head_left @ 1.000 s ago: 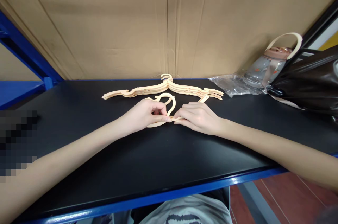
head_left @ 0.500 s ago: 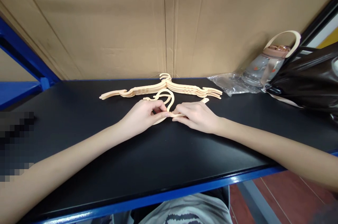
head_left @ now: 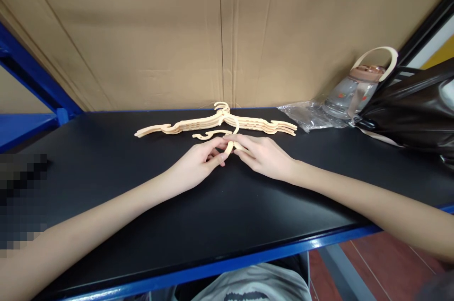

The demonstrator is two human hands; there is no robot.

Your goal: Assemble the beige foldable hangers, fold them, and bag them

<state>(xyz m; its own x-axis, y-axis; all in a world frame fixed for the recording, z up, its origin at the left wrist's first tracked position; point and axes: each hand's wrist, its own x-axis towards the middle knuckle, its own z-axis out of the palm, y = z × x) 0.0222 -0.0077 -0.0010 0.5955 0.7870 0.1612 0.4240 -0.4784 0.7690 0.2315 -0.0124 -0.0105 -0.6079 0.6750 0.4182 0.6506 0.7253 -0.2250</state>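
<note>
Brown cardboard wall (head_left: 142, 31) directly behind table, vertical seam near mid, creases and a few dents up top. Table (head_left: 220, 225) is black, low sheen, with a blue front edge (head_left: 198, 270). Blue frame (head_left: 40, 76) on the left, slanted in view; dark post (head_left: 423, 29) far right, white and yellow patches (head_left: 440, 54) beyond it. Floor (head_left: 397, 263): reddish-brown, thin pale lines. Grey leg (head_left: 345, 270) lower right. Light's soft; one bright glint on front edge, right of center.

A bottle (head_left: 341, 97) stands beside a black bag (head_left: 411, 112)
</note>
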